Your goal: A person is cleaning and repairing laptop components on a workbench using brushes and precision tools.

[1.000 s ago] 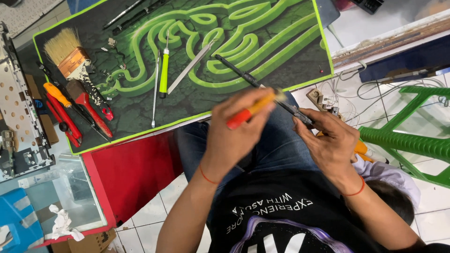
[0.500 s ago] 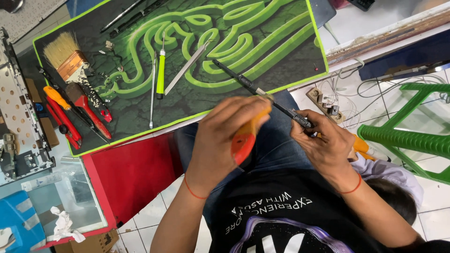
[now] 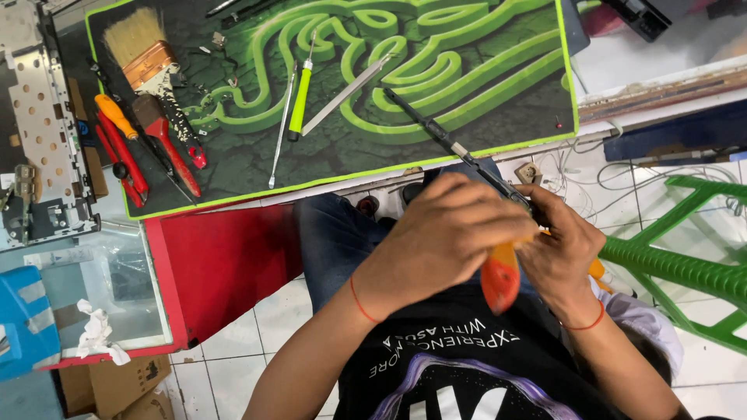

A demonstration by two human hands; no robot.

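Black mat (image 3: 467, 117) with green swirl pattern and lime edge, orange-red screwdriver handle (image 3: 500, 274), lime-handled screwdriver (image 3: 299, 101), red pliers (image 3: 124, 159), tan-bristled brush (image 3: 144, 47), green plastic chair (image 3: 685, 257).

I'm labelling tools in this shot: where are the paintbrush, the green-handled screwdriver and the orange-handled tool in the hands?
paintbrush (image 3: 148, 64), head view, on its copper ferrule.
green-handled screwdriver (image 3: 299, 105), head view, mid-handle.
orange-handled tool (image 3: 499, 278), head view, on its handle end.

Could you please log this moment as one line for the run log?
left hand: grips orange-handled screwdriver | right hand: holds long black tool | green mat: paintbrush, pliers
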